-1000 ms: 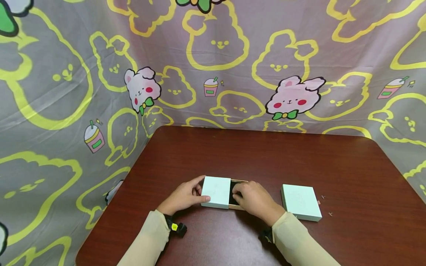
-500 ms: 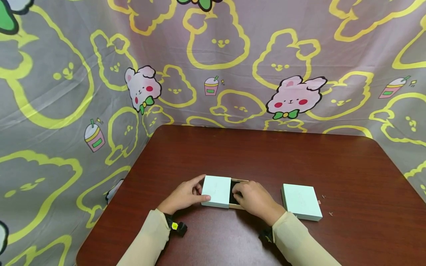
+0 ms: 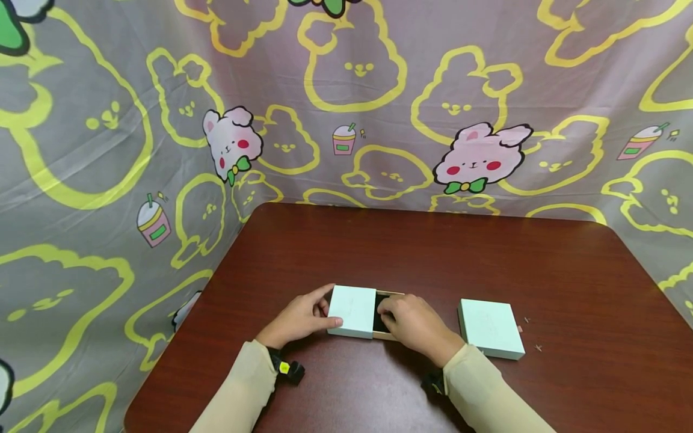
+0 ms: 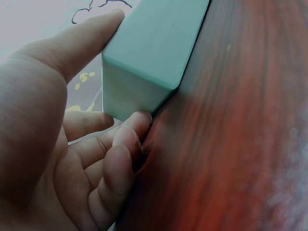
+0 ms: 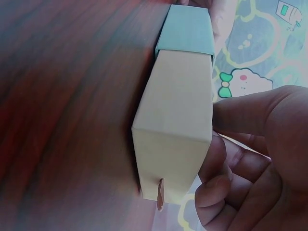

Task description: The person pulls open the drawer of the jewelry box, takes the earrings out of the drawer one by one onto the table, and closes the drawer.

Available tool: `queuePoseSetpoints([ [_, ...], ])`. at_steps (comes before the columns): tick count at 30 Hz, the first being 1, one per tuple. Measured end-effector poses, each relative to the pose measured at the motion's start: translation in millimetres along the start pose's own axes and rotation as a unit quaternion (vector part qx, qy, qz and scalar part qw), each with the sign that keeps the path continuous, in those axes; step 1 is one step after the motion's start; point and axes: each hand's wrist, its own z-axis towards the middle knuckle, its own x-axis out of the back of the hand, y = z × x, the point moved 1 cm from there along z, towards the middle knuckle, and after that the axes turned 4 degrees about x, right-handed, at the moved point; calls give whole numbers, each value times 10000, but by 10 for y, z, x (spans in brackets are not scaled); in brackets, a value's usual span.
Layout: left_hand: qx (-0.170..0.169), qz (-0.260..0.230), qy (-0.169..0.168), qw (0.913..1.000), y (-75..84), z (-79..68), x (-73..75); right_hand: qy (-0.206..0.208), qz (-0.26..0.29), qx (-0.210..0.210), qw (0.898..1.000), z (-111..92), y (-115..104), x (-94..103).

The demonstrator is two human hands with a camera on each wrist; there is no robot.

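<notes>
A pale mint slide box (image 3: 352, 311) lies on the table, its cream drawer (image 5: 173, 96) pulled partway out to the right. The drawer's dark lining (image 3: 381, 313) shows in the head view, and a small brown ribbon tab (image 5: 161, 195) sticks out of its end. My left hand (image 3: 298, 317) grips the left end of the mint sleeve, thumb along the near side and fingers round the far corner. My right hand (image 3: 414, 325) reaches over the drawer with bent fingers and thumb dipping inside its rim. Its fingertips are hidden; I cannot tell whether they pinch anything.
A second mint box (image 3: 489, 328), closed, lies to the right near my right sleeve. Two tiny twig-like pieces, one of them a small cross-shaped piece (image 3: 538, 347), lie beside it. A patterned cloth (image 3: 390, 90) hangs behind the brown table (image 3: 433, 252).
</notes>
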Motion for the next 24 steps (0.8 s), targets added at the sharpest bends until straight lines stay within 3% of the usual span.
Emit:
queuePoseSetpoints([
  [24,7,0,-21,10000,21,-12,6,38,16,-38,10000,-6,6,-1],
])
